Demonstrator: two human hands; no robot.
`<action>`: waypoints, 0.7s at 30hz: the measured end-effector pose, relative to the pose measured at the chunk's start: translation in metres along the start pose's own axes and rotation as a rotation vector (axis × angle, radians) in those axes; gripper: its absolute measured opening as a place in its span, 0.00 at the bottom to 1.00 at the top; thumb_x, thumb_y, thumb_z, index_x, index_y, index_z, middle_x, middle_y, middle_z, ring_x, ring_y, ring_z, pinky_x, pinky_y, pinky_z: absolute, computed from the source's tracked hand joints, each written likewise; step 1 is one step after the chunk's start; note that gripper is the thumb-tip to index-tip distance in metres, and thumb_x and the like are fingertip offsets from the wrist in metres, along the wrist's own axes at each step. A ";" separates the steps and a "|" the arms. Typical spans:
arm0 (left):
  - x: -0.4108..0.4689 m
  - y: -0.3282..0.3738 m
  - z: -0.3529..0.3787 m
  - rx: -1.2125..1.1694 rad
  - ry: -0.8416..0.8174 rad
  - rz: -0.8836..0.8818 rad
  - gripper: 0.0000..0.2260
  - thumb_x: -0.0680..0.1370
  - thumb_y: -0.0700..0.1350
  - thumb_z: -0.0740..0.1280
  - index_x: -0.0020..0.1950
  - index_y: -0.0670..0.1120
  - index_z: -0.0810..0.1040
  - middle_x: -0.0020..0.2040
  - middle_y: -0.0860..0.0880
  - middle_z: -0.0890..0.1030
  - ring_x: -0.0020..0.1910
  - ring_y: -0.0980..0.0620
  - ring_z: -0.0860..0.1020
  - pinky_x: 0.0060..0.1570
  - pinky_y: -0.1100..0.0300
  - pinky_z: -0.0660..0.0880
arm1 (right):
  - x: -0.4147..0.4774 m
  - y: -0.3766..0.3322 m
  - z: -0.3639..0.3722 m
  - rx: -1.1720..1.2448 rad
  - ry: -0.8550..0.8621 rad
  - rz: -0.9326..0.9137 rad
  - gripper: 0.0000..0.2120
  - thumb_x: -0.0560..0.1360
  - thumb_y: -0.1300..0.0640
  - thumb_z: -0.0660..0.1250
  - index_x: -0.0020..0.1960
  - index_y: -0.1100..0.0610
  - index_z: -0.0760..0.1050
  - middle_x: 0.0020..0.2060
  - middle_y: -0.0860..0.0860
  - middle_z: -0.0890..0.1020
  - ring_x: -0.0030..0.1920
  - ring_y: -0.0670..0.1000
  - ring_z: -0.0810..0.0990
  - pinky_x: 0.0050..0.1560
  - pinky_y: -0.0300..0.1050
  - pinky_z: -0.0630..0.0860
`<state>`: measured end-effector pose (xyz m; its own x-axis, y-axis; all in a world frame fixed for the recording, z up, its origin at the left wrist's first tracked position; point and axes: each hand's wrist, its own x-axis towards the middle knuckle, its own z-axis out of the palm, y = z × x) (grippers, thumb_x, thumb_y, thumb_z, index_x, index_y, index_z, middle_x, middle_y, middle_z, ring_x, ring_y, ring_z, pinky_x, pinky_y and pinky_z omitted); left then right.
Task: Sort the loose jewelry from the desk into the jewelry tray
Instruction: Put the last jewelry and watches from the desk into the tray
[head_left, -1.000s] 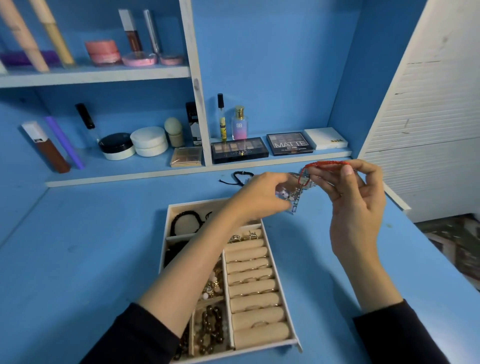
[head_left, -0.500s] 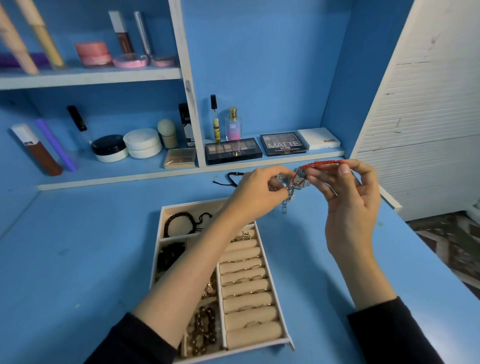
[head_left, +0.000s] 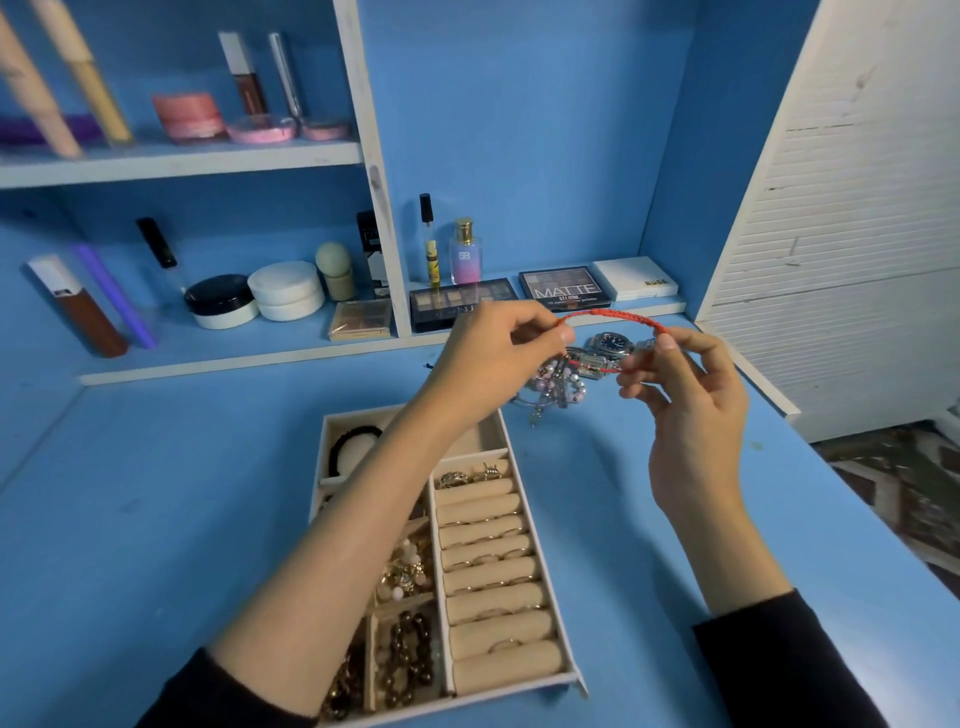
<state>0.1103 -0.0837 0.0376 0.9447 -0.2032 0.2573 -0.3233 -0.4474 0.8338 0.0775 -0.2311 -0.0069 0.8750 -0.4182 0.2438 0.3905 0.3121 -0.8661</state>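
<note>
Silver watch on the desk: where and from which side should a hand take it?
Probably from above, pinching the silver watch across its round case: it lies face up, band trailing to both sides, beaded jewelry crowding the near side.

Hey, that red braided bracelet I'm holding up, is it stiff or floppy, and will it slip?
Probably floppy: the red braided bracelet is a thin loop, bowed between the pinching left hand and right hand. Likely very light, since pinches alone carry it. Its braid looks textured, so probably not slippery.
</note>
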 end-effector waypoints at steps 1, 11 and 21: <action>0.000 0.004 -0.003 0.013 0.016 0.014 0.05 0.75 0.46 0.68 0.43 0.46 0.82 0.38 0.51 0.83 0.41 0.52 0.81 0.43 0.56 0.78 | 0.000 0.000 0.000 0.003 -0.015 0.024 0.05 0.77 0.63 0.61 0.44 0.57 0.72 0.30 0.50 0.80 0.32 0.50 0.77 0.34 0.38 0.73; -0.001 0.038 -0.021 0.006 0.020 0.051 0.07 0.76 0.45 0.66 0.44 0.43 0.80 0.38 0.46 0.83 0.41 0.47 0.82 0.44 0.51 0.80 | -0.003 -0.008 0.003 0.134 -0.300 0.274 0.03 0.69 0.59 0.63 0.41 0.58 0.73 0.32 0.54 0.82 0.35 0.51 0.80 0.38 0.40 0.77; -0.006 0.020 -0.008 -0.344 -0.065 -0.316 0.05 0.78 0.42 0.63 0.44 0.43 0.76 0.35 0.46 0.78 0.27 0.54 0.77 0.26 0.65 0.75 | 0.000 -0.008 0.002 0.399 -0.286 0.496 0.03 0.74 0.60 0.59 0.43 0.58 0.71 0.35 0.56 0.83 0.39 0.55 0.84 0.39 0.42 0.80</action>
<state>0.0985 -0.0843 0.0561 0.9850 -0.1624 -0.0575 0.0271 -0.1835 0.9826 0.0750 -0.2316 0.0011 0.9968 0.0787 0.0141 -0.0471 0.7206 -0.6917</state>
